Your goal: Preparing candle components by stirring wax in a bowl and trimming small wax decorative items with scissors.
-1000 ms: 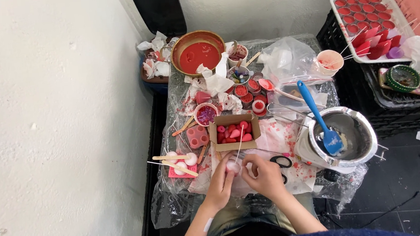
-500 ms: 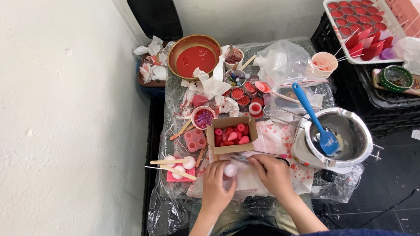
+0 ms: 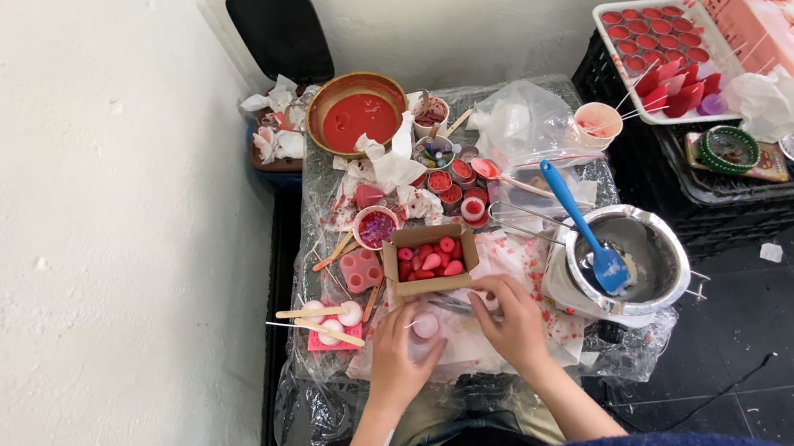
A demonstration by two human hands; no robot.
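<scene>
Our hands have slid down from the small cardboard box (image 3: 429, 262) of red and pink wax pieces to just below it, so the work has moved off the box onto the plastic-covered table (image 3: 538, 99) in front. Our left hand (image 3: 398, 353) now curls around a small pale pink cup (image 3: 424, 327), fingers closed on it, while our right hand (image 3: 516, 322) rests beside it, fingers bent, and we cannot tell what it grips. Right of the box, the blue spatula (image 3: 583, 230) sits in the metal pot (image 3: 628, 259)
</scene>
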